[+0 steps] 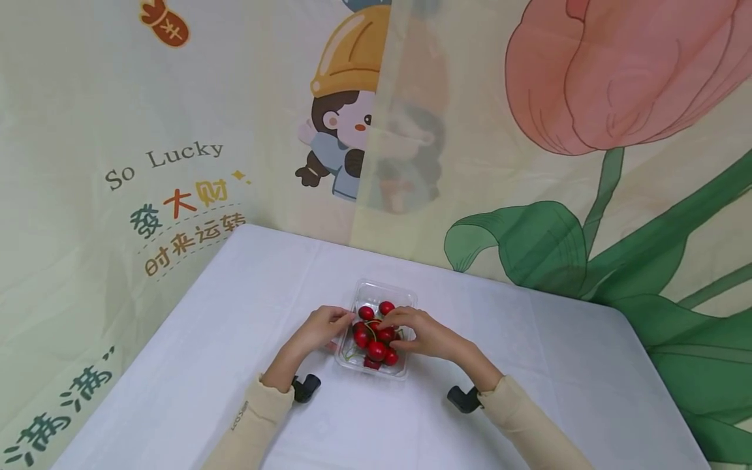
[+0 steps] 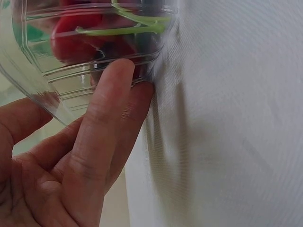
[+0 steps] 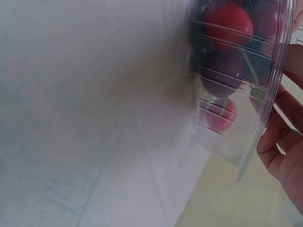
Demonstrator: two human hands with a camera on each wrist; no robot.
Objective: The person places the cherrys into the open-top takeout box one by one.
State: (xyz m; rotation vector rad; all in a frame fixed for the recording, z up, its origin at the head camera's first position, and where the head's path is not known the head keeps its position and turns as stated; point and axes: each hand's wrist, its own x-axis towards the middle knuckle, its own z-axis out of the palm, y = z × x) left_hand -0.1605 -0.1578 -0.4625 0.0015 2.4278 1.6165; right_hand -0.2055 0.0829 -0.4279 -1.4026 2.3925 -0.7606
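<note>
A clear plastic container (image 1: 376, 284) of red cherries (image 1: 376, 351) sits on the white-covered table. My left hand (image 1: 322, 328) holds its left edge. In the left wrist view, one finger reaches over the rim while other fingers (image 2: 113, 85) lie against the outer side wall. From the right, my right hand (image 1: 425, 333) reaches over the cherries with bent fingers, thumb and forefinger spread apart. Its fingertips are right at the fruit. In the right wrist view the container's rim partly hides the right fingers (image 3: 289, 106). Green stems (image 2: 123, 30) show among the cherries.
White cloth (image 1: 329, 424) covers the table around the container. Printed curtains (image 1: 282, 130) hang along the table's back and left edges. Each wrist carries a black camera mount, the left one (image 1: 307, 388) and the right one (image 1: 464, 399) both close above the cloth.
</note>
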